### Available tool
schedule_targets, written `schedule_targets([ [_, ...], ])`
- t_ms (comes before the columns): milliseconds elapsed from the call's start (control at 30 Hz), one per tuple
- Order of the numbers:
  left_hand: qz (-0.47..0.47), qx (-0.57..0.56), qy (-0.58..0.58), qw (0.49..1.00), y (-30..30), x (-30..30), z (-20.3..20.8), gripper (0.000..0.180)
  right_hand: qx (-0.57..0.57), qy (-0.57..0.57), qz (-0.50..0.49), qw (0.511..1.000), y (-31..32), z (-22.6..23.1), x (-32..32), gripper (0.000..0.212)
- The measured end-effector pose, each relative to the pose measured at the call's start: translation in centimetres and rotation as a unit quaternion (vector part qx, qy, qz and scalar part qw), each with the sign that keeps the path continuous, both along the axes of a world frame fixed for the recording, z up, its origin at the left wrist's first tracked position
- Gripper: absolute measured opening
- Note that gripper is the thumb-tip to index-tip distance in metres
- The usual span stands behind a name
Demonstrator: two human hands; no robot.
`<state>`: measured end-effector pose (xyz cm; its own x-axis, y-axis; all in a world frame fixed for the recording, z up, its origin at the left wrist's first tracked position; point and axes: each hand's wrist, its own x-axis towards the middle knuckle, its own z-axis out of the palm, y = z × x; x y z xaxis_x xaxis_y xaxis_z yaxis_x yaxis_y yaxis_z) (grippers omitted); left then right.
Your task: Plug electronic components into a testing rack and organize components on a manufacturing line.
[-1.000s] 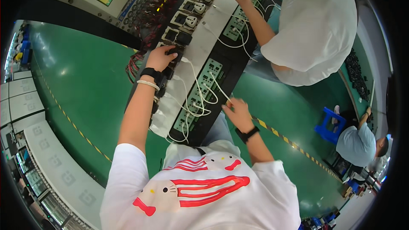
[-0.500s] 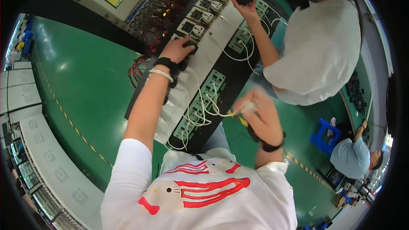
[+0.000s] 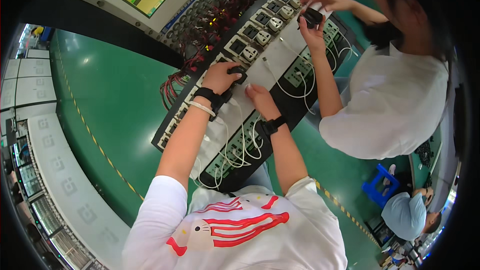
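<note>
Since the earlier frame, the right hand [image 3: 261,101] has swung in from out over the floor to above the long pale surface [image 3: 256,71], just beside the left hand [image 3: 218,77]. Along the far edge of that surface runs a row of sockets [image 3: 262,37]; on the near side a green panel [image 3: 214,169] takes several white cables, partly covered by the right wrist. At the socket row, a black block [image 3: 239,74] sits under the left hand, its thumb and fingers closed about it; they hide much of the block, so how it is seated is hard to make out. Right fingertips bunch close together near the block, apart from it; whether they pinch anything small, I cannot tell.
</note>
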<state>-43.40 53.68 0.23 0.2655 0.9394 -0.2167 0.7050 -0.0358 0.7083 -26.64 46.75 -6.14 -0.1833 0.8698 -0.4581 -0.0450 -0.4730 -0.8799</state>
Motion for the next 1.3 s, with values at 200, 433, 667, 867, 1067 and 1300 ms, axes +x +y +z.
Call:
schedule_targets([
  [200,0.008,-0.024,0.012,1.000,0.0,0.1,0.2,0.040,0.041,-0.075,0.042,0.995,1.5,0.6,1.2,0.033],
  [433,0.011,-0.023,0.020,0.999,-0.2,0.0,0.1,0.041,-0.071,-0.002,0.122,0.990,2.2,1.6,1.8,0.029],
  [667,0.011,-0.058,0.005,0.998,0.5,-0.4,-0.2,0.042,-0.122,0.188,-0.053,0.973,0.7,1.0,0.7,0.028],
  [867,0.034,-0.061,-0.007,0.998,0.2,-0.2,0.0,0.041,0.021,-0.032,-0.066,0.997,-0.1,1.1,0.4,0.022],
  [1067,0.032,-0.056,-0.002,0.998,-0.1,-0.1,0.0,0.041,0.160,-0.207,-0.115,0.958,-0.6,0.9,-0.5,0.021],
  [1300,0.031,-0.044,0.013,0.998,-0.3,0.0,-0.1,0.040,0.035,-0.043,-0.203,0.978,0.1,0.6,-2.1,0.017],
])
